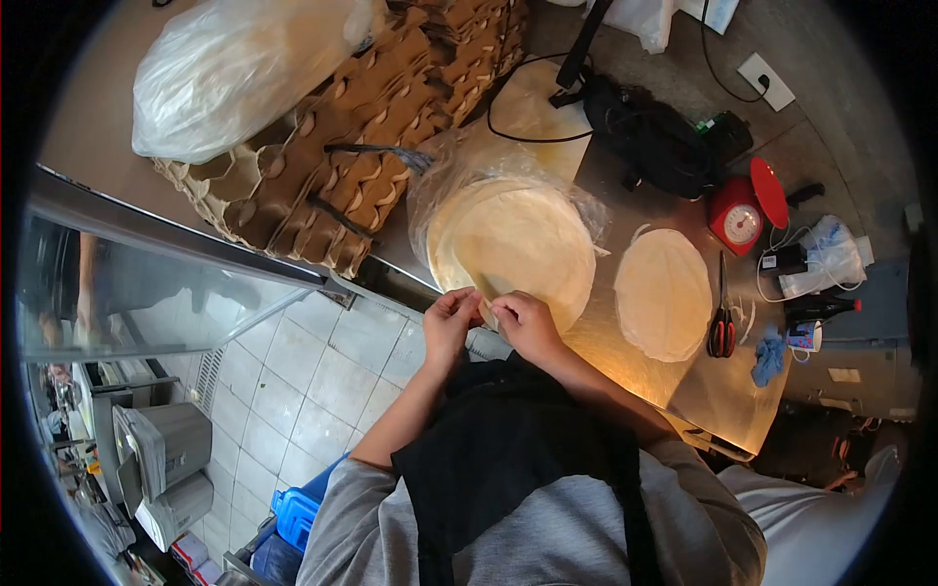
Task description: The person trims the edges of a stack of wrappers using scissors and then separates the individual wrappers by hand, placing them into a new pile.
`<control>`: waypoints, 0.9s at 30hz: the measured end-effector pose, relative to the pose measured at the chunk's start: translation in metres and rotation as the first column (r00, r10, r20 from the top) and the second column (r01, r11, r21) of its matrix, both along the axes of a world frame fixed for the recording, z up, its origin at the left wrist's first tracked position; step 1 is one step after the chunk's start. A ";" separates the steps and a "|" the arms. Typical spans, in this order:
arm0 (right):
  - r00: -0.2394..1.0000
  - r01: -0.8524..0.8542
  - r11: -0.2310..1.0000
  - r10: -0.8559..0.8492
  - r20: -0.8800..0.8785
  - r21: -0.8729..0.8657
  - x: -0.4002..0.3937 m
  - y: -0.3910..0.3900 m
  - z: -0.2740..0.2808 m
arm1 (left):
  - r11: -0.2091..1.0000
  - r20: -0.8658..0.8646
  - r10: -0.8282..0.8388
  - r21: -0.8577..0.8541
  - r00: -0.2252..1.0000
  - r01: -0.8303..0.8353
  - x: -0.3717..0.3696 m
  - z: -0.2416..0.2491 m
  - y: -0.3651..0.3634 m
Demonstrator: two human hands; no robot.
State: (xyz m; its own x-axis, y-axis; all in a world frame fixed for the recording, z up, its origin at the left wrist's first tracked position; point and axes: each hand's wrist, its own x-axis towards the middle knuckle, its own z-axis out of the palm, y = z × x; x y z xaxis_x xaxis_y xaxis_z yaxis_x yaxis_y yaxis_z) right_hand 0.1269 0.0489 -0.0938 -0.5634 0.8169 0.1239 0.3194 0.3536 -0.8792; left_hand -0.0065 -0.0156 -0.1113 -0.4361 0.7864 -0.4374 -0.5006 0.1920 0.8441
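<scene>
A stack of thin round pale sheets lies on clear plastic wrap at the front of the metal table. At the stack's near edge, my left hand pinches the edge of a sheet. Close beside it on the right, my right hand pinches the same edge, which looks slightly lifted and folded between them. Further right, a separate round sheet lies flat on the metal table. Scissors with red and black handles rest to the right of that sheet.
Egg trays are piled at the left, with a white plastic bag on top. A red scale, a black bag, a blue cloth and a mug stand or lie right. Another person's leg shows lower right.
</scene>
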 end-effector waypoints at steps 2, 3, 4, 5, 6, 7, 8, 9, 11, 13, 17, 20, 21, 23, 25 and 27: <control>0.999 0.037 0.997 -0.038 -0.013 -0.061 -0.002 -0.001 0.004 | 1.000 0.039 0.007 0.011 0.999 -0.008 0.002 0.001 0.001; 0.998 0.052 0.995 -0.055 -0.028 -0.081 -0.003 -0.001 0.003 | 1.000 0.040 -0.006 0.024 0.999 0.005 0.003 0.001 0.002; 0.996 0.068 0.993 -0.073 -0.043 -0.101 -0.004 0.000 0.003 | 0.999 0.041 -0.020 0.037 0.999 0.019 0.004 0.002 0.002; 0.994 0.084 0.989 -0.092 -0.058 -0.120 -0.005 0.001 0.003 | 0.998 0.041 -0.035 0.052 0.999 0.033 0.004 0.003 0.003; 0.994 0.097 0.990 -0.102 -0.046 -0.102 -0.006 0.002 0.001 | 0.998 0.016 -0.042 0.040 0.999 0.042 0.004 0.002 0.004; 0.993 0.108 0.991 -0.112 -0.034 -0.083 -0.006 0.003 -0.002 | 0.998 -0.009 -0.049 0.028 0.999 0.049 0.004 0.001 0.004; 0.992 0.119 0.991 -0.120 -0.022 -0.065 -0.007 0.004 -0.004 | 0.998 -0.034 -0.054 0.016 0.998 0.055 0.004 0.000 0.004; 0.992 0.124 0.991 -0.125 -0.021 -0.053 -0.007 0.004 -0.006 | 0.996 -0.162 -0.087 0.000 0.983 0.089 0.005 0.001 0.004; 0.991 0.132 0.991 -0.133 -0.018 -0.032 -0.009 0.003 -0.006 | 0.988 -0.406 -0.152 -0.047 0.901 0.146 0.005 0.001 0.003; 0.990 0.142 0.989 -0.143 -0.006 -0.035 -0.010 0.003 -0.004 | 0.991 -0.407 -0.131 -0.028 0.904 0.131 0.004 0.000 0.003; 0.991 0.134 0.988 -0.133 0.020 -0.076 -0.011 0.003 -0.003 | 0.994 -0.352 -0.103 -0.010 0.930 0.106 0.005 0.006 0.004; 0.996 0.093 0.993 -0.093 0.005 -0.079 -0.012 0.002 -0.002 | 0.997 -0.304 -0.051 0.045 0.951 0.067 0.004 0.001 0.003; 0.995 0.095 0.992 -0.096 0.001 -0.077 -0.012 0.002 -0.001 | 0.997 -0.329 -0.048 0.036 0.943 0.063 0.004 0.001 0.003; 0.995 0.100 0.992 -0.101 -0.008 -0.071 -0.014 0.001 0.004 | 0.998 -0.380 -0.044 0.017 0.924 0.054 0.005 0.002 0.001; 0.988 0.144 0.990 -0.143 0.052 -0.007 -0.014 0.003 0.001 | 0.999 -0.501 -0.023 0.013 0.865 0.034 0.004 0.004 -0.001; 0.978 0.185 0.982 -0.188 0.091 0.042 -0.013 0.005 -0.003 | 1.000 -0.572 -0.022 -0.009 0.820 0.021 0.002 0.005 -0.002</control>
